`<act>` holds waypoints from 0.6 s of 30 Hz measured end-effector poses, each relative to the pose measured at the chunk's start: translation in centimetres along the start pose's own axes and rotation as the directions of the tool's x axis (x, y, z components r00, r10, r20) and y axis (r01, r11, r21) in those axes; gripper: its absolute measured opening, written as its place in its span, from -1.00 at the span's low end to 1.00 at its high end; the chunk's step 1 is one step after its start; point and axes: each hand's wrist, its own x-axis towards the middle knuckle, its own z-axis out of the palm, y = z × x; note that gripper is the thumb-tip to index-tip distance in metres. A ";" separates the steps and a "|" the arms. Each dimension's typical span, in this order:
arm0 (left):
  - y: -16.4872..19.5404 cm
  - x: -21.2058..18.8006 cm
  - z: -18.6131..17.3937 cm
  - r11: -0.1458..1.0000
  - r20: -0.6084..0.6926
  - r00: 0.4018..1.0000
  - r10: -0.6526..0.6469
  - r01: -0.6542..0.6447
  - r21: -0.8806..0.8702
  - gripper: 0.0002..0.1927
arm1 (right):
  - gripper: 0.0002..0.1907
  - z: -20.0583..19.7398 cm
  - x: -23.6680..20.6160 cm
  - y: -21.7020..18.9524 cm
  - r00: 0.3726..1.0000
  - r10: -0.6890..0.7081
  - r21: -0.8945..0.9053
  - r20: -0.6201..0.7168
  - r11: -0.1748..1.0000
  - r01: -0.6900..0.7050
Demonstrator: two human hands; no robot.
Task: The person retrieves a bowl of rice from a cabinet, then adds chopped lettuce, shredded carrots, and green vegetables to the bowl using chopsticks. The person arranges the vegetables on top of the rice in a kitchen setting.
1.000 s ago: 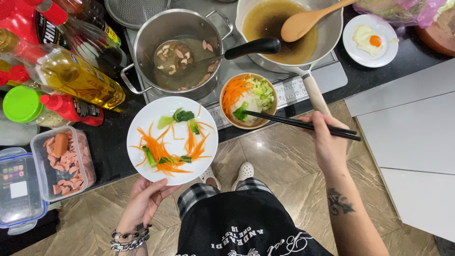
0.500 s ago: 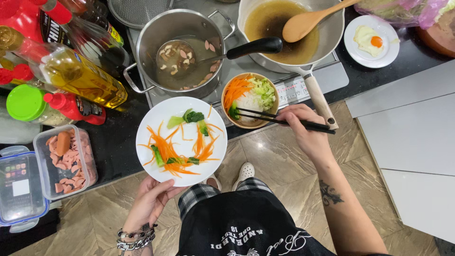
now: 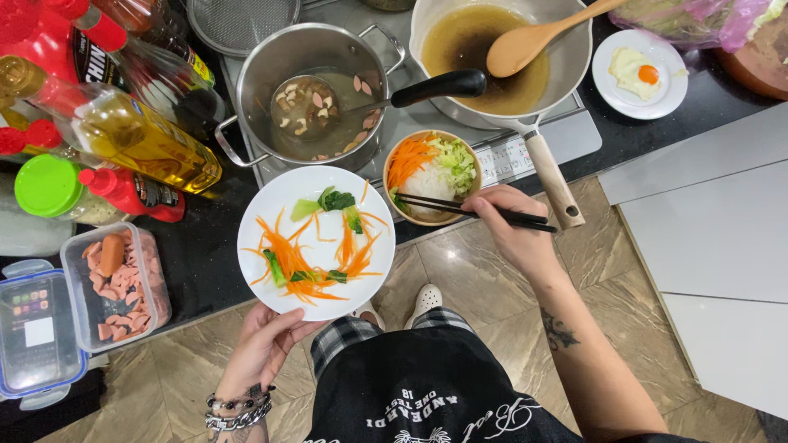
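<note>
The left hand (image 3: 264,344) grips the near rim of a white plate (image 3: 271,217) from below, fingers curled under it and thumb on the edge, holding it level above the tabletop (image 3: 205,254) edge. On the plate lie carrot strips (image 3: 305,261) and pieces of green leaf (image 3: 335,199). The right hand (image 3: 513,230) is closed around a pair of black chopsticks (image 3: 476,210), which run leftward from its fingers so that their tips rest in a small wooden bowl (image 3: 392,197) just left of that hand. The bowl holds shredded carrot, white rice and chopped cabbage, and sits just right of the plate, nearly touching it.

Beyond the plate stands a steel pot (image 3: 271,66) of broth with a black-handled ladle (image 3: 427,87) in it. Beyond the right hand is a pale pan (image 3: 574,49) of brown liquid with a wooden spoon (image 3: 525,45) resting in it; the pan's wooden handle reaches down just beside the right hand. Farther right, a small plate carries a fried egg (image 3: 639,72). Left of the left hand sits an open container of sliced sausage (image 3: 119,283), with an oil bottle (image 3: 139,139) beyond it.
</note>
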 end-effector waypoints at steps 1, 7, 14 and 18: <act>0.0 0.0 0.0 1.000 0.001 1.000 -0.002 0.002 0.001 -0.48 | -0.87 0.2 -0.1 0.0 1.000 0.005 0.000 -0.006 1.000 -0.005; -0.1 0.0 -0.1 1.000 -0.016 1.000 -0.011 0.011 0.021 -0.48 | -0.81 -1.6 -0.7 -0.8 0.993 0.076 0.021 -0.090 0.997 -0.074; -0.3 0.6 -0.2 0.999 0.014 1.000 -0.018 0.017 0.047 -0.50 | -0.73 -5.3 -1.9 -1.8 0.981 0.093 0.113 -0.173 0.991 -0.074; -0.5 1.3 -0.2 0.996 0.036 0.999 -0.031 0.028 0.079 -0.50 | -0.74 -5.1 -2.7 -2.3 0.982 0.143 0.257 -0.121 0.960 -0.108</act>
